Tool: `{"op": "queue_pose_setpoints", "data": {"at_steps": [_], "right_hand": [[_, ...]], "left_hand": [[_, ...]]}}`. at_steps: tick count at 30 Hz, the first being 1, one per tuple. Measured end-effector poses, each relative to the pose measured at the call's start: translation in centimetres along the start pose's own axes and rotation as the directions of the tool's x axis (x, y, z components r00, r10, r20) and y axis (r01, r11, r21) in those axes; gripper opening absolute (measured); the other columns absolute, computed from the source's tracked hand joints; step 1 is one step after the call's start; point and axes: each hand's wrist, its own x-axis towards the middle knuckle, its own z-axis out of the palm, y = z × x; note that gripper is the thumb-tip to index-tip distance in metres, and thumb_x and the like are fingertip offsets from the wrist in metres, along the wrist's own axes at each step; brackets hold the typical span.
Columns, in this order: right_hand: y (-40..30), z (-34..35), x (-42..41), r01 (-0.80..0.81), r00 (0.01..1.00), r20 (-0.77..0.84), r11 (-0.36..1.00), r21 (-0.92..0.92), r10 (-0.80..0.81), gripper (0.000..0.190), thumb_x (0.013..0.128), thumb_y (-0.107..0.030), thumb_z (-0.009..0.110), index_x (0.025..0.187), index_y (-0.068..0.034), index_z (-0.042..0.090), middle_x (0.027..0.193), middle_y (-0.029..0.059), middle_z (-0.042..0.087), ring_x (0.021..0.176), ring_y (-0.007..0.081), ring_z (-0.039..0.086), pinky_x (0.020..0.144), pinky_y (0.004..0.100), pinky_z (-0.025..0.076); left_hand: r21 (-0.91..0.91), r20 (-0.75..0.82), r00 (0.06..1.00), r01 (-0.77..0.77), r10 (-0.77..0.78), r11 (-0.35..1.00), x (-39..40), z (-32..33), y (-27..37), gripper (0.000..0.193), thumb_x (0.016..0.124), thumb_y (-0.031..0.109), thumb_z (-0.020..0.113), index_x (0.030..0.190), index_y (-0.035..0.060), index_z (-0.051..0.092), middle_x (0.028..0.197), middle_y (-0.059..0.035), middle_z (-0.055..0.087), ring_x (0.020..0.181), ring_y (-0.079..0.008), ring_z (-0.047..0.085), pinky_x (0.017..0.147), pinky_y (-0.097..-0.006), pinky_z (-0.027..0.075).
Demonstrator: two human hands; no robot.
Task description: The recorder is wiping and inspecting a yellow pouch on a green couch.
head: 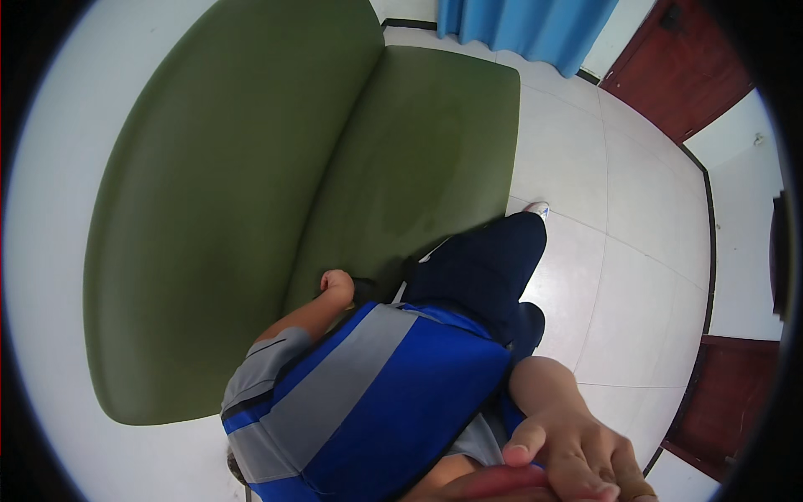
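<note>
My left hand [339, 285] is curled, low on the green sofa seat [414, 144] beside my hip. A small dark object [364, 287] lies next to it; whether my fingers grip it cannot be told. Close to the camera, at the bottom edge, my right hand [580, 439] is raised in front of my face. Its thumb stands apart from the fingers, and nothing shows in its grasp. The thumb overlaps a pinkish patch of skin at the frame's edge. Between the hands is my blue and grey top [376, 389], above dark trousers [477, 270].
The sofa backrest [219, 207] rises on the left. Pale floor tiles [564, 144] run along the right, beyond my shoe [539, 209]. A blue curtain [521, 28] hangs at the top. A reddish-brown door [684, 69] and another reddish-brown panel [728, 401] line the far right.
</note>
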Motion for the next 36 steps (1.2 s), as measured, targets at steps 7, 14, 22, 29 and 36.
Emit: {"op": "queue_pose_setpoints", "data": {"at_steps": [7,14,22,29,36], "right_hand": [[-0.4,-4.5,2.9,-0.176,0.925,0.363,0.974,0.139,0.115,0.041,0.103,-0.027,0.055,0.139,-0.008,0.059,0.123,0.0092,0.072,0.129,0.0280,0.059,0.112,0.0705,0.016],[1.0,-1.5,0.6,0.150,0.980,0.183,0.877,-0.457,-0.072,0.047,0.101,-0.014,0.057,0.146,-0.005,0.049,0.119,0.0213,0.070,0.132,0.0422,0.052,0.111,0.0720,0.026],[2.2,0.0,0.4,0.153,0.988,0.022,0.935,-0.321,-0.154,0.048,0.105,-0.023,0.049,0.149,-0.004,0.044,0.124,0.0335,0.063,0.132,0.0485,0.048,0.113,0.0675,0.029],[5.3,1.7,1.8,0.276,0.953,-0.076,0.941,-0.194,-0.295,0.062,0.102,-0.045,0.049,0.149,-0.005,0.045,0.125,0.0347,0.062,0.131,0.0496,0.050,0.116,0.0641,0.027],[5.8,-0.2,3.1,0.207,0.954,-0.165,0.947,-0.247,-0.252,0.064,0.101,-0.046,0.051,0.149,-0.004,0.045,0.126,0.0332,0.062,0.127,0.0465,0.052,0.112,0.0596,0.028]], "left_hand": [[0.012,0.058,0.998,-0.040,0.039,0.999,-1.5,-2.1,-0.2,0.028,0.071,0.036,0.082,0.088,0.0141,0.077,0.086,0.0002,0.074,0.071,-0.0185,0.069,0.059,-0.0389,0.057],[0.066,0.014,1.000,0.019,-0.020,0.998,1.2,0.3,0.5,0.031,0.070,0.039,0.082,0.088,0.0140,0.077,0.082,0.0001,0.073,0.068,-0.0177,0.069,0.059,-0.0391,0.057],[0.015,0.021,1.000,0.014,-0.015,1.000,1.2,-0.3,0.5,0.023,0.075,0.030,0.080,0.090,0.0127,0.078,0.086,-0.0012,0.074,0.069,-0.0208,0.070,0.058,-0.0425,0.057],[-0.078,-0.019,0.993,0.115,-0.117,0.990,2.3,1.2,0.8,0.023,0.087,0.024,0.065,0.102,0.0147,0.080,0.104,-0.0026,0.077,0.083,-0.0259,0.075,0.053,-0.0554,0.057],[0.039,-0.013,1.000,0.018,-0.017,0.999,0.5,-0.9,0.0,0.022,0.085,0.025,0.068,0.100,0.0161,0.081,0.104,-0.0027,0.077,0.083,-0.0247,0.075,0.053,-0.0514,0.058]]}}
